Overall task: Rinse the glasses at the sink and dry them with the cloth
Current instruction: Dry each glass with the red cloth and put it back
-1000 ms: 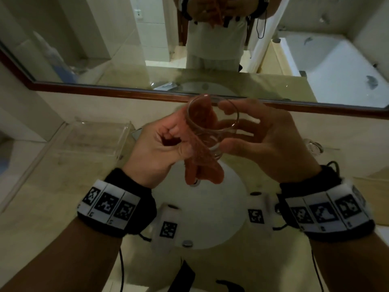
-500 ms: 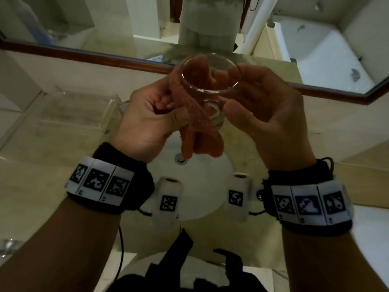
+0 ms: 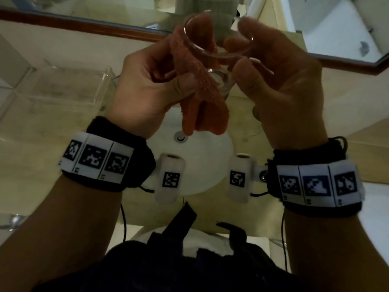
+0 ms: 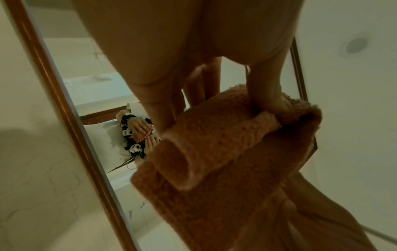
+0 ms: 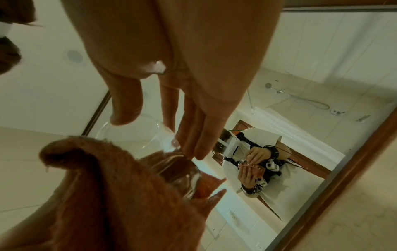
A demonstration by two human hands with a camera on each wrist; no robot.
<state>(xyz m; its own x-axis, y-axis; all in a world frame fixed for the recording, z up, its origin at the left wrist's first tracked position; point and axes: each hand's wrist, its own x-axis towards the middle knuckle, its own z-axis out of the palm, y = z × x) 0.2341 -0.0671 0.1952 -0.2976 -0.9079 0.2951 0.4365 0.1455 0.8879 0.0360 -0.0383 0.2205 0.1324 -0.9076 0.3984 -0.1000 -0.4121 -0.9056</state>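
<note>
A clear drinking glass [image 3: 219, 53] is held up above the sink, its mouth tilted toward me. My right hand [image 3: 273, 76] holds it, thumb on the near side and fingers on the far side. An orange terry cloth [image 3: 202, 89] is draped over the glass's left rim, part of it inside the glass. My left hand [image 3: 151, 81] pinches the cloth against the glass. In the left wrist view the cloth [image 4: 225, 161] hangs folded under my thumb. In the right wrist view the glass [image 5: 150, 144] shows between my fingers and the cloth [image 5: 111, 195].
A round white sink [image 3: 202, 165] with a metal drain [image 3: 180, 137] lies below the hands in a beige marble counter. A clear plastic tray [image 3: 63, 87] stands at the left. Another glass [image 3: 10, 221] sits at the counter's left edge. A framed mirror [image 3: 105, 22] runs behind.
Both hands, with glass and cloth, have risen in the view and come closer as the view tilted down toward the counter. The holds on glass and cloth are the same.
</note>
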